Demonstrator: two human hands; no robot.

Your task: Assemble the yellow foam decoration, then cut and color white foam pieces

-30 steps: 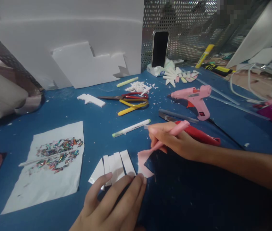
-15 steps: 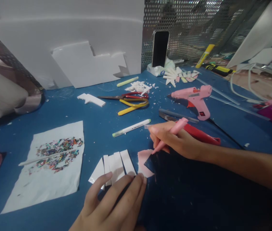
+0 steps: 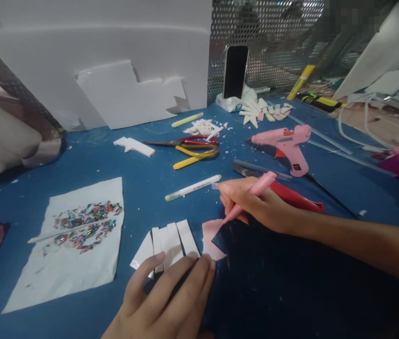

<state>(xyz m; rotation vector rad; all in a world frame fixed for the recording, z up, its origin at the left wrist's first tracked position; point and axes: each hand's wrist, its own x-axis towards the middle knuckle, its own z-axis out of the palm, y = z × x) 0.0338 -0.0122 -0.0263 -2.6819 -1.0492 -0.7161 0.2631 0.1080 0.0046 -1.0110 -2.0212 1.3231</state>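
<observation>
My right hand [image 3: 252,200] is closed round a pink marker [image 3: 261,186], its tip touching the upper right corner of a small pink piece [image 3: 211,235] with a notch in its right side. A small clear bit also pokes out by that hand's fingers. My left hand [image 3: 171,296] lies with fingers spread, its fingertips at the lower edge of the pink piece and over several white strips [image 3: 171,242]. The strips' lower ends are hidden under the fingers. Above them lies a white marker with green ends [image 3: 192,188].
Behind are red-handled scissors [image 3: 181,141], a yellow marker [image 3: 194,160] and white scraps [image 3: 203,128]. A pink glue gun [image 3: 284,141] lies right, near a red-handled tool [image 3: 298,197]. Left is a white sheet [image 3: 79,273] with glittery flakes. A phone [image 3: 235,70] stands at the back.
The pink marker has tipped slightly and its tip has shifted a little right, to the pink piece's upper right corner. My left hand has stayed in place.
</observation>
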